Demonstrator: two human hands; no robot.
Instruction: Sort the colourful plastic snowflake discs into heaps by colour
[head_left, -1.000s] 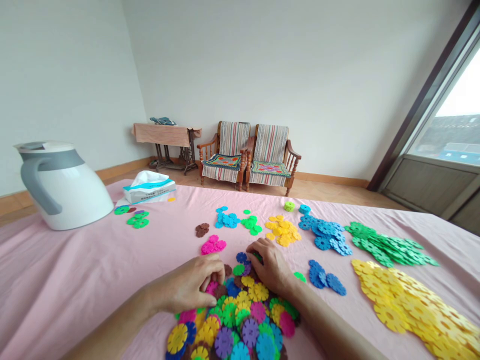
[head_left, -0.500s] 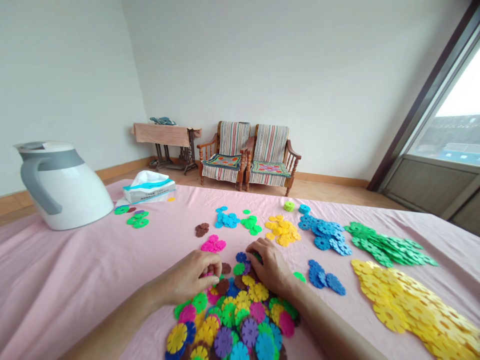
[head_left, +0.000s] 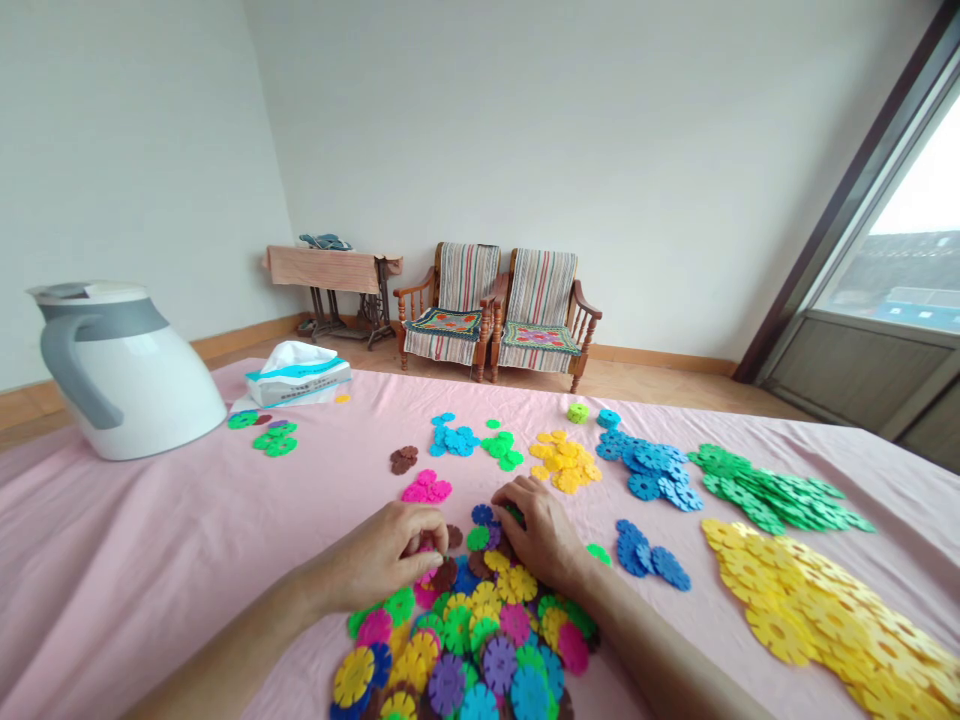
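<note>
A mixed pile of coloured snowflake discs [head_left: 480, 650] lies on the pink tablecloth [head_left: 150, 560] close to me. My left hand [head_left: 390, 555] rests at the pile's far left edge, fingers curled in a pinch on a pink disc. Across from it, my right hand [head_left: 540, 535] sits on the pile's far side, fingers bent down over some discs; what they hold is hidden. Just beyond the hands lie a small group of pink discs [head_left: 426, 490] and a few brown ones [head_left: 403, 459].
Sorted groups lie further out: cyan [head_left: 452, 437], green [head_left: 502, 449], yellow [head_left: 564, 462], blue [head_left: 651, 467], a long green heap [head_left: 772, 492] and a big yellow heap [head_left: 817, 600]. A white kettle [head_left: 124, 370] and tissue pack [head_left: 298, 374] stand left.
My left hand has slid a little up and right along the pile's edge and closed on a pink disc. My right hand has stayed put.
</note>
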